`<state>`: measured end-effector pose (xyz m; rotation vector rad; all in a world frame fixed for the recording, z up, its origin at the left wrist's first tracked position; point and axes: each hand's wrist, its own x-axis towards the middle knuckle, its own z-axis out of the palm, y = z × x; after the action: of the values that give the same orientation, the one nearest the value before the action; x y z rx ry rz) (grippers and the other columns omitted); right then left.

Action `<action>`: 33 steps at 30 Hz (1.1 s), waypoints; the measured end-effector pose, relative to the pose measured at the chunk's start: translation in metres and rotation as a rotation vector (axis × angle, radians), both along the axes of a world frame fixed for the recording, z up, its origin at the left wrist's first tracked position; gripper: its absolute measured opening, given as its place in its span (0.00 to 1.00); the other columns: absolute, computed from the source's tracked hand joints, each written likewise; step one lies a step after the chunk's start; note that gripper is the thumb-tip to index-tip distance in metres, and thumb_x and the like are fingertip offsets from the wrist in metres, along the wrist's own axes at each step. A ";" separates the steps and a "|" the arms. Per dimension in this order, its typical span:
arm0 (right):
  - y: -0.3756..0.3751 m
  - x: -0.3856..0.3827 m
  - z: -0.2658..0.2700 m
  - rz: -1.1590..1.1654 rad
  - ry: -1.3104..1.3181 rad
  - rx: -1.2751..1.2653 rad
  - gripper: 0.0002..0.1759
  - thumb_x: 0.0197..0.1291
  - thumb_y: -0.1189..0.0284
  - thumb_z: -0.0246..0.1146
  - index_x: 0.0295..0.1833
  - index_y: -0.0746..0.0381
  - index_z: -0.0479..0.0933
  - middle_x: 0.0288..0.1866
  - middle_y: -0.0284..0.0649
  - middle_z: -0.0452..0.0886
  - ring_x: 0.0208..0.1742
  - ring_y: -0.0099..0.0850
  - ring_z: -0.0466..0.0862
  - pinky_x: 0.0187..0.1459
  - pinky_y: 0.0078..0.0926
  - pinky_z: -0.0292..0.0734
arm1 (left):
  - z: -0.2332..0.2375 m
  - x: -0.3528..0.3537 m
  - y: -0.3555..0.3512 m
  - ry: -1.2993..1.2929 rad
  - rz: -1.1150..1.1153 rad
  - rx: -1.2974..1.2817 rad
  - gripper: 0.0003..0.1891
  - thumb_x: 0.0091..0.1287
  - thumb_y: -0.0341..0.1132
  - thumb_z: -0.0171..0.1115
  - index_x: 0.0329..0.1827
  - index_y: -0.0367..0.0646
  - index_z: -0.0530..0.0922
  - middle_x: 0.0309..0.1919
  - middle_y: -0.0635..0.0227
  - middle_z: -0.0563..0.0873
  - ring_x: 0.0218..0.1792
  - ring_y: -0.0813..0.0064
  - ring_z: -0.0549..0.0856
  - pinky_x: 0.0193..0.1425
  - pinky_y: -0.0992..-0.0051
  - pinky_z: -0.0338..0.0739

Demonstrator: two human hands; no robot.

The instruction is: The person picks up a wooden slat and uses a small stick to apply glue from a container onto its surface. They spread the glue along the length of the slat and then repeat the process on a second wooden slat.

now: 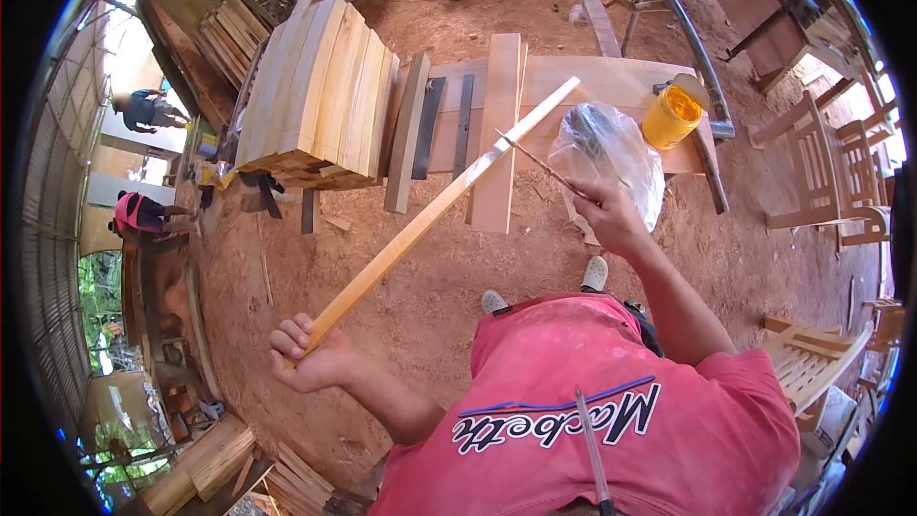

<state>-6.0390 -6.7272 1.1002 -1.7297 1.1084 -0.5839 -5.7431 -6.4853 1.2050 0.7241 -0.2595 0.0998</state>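
Note:
My left hand is closed around the near end of a long wooden strip, which slants up and away over the bench. A shiny whitish stretch shows on the strip's upper part. My right hand grips a thin brown stick, its tip right at that shiny stretch. Beyond my right hand lies a clear plastic bag with something dark inside. An open yellow tub holding a yellow-orange substance stands to the right of the bag.
A large stack of wooden boards rises at the bench's left. Loose planks lie across the bench top. Wooden chairs stand at right. Two people are far left. Timber pieces lie at lower left.

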 end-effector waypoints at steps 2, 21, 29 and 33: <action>0.002 0.001 0.020 0.029 0.043 0.062 0.19 0.67 0.70 0.57 0.62 0.62 0.76 0.37 0.37 0.83 0.40 0.21 0.78 0.45 0.21 0.73 | 0.001 -0.001 -0.002 0.006 0.005 -0.008 0.17 0.66 0.37 0.46 0.16 0.54 0.57 0.14 0.78 0.61 0.18 0.81 0.63 0.29 0.77 0.64; -0.010 0.025 0.065 0.226 0.359 -0.486 0.19 0.64 0.75 0.51 0.56 0.52 0.81 0.41 0.49 0.77 0.44 0.45 0.81 0.45 0.43 0.75 | -0.006 0.004 0.004 -0.059 -0.096 -0.033 0.16 0.66 0.39 0.44 0.17 0.53 0.57 0.16 0.76 0.60 0.19 0.80 0.63 0.30 0.75 0.64; -0.063 -0.011 -0.003 -0.082 0.055 -0.130 0.19 0.65 0.69 0.57 0.61 0.56 0.78 0.32 0.39 0.80 0.33 0.28 0.80 0.36 0.28 0.74 | -0.002 -0.007 0.002 0.158 0.038 0.113 0.16 0.63 0.43 0.45 0.23 0.42 0.71 0.22 0.66 0.74 0.26 0.70 0.74 0.36 0.73 0.70; -0.042 -0.022 -0.026 -0.028 -0.108 0.166 0.22 0.67 0.69 0.57 0.64 0.66 0.74 0.30 0.28 0.75 0.28 0.15 0.72 0.28 0.14 0.69 | -0.026 0.019 0.045 0.273 -0.379 0.590 0.28 0.66 0.49 0.41 0.37 0.29 0.80 0.30 0.52 0.84 0.31 0.63 0.83 0.40 0.68 0.76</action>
<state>-6.0612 -6.7691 1.0747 -1.5251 1.0759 -0.5791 -5.7241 -6.4404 1.1790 1.2465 -0.1586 -0.4525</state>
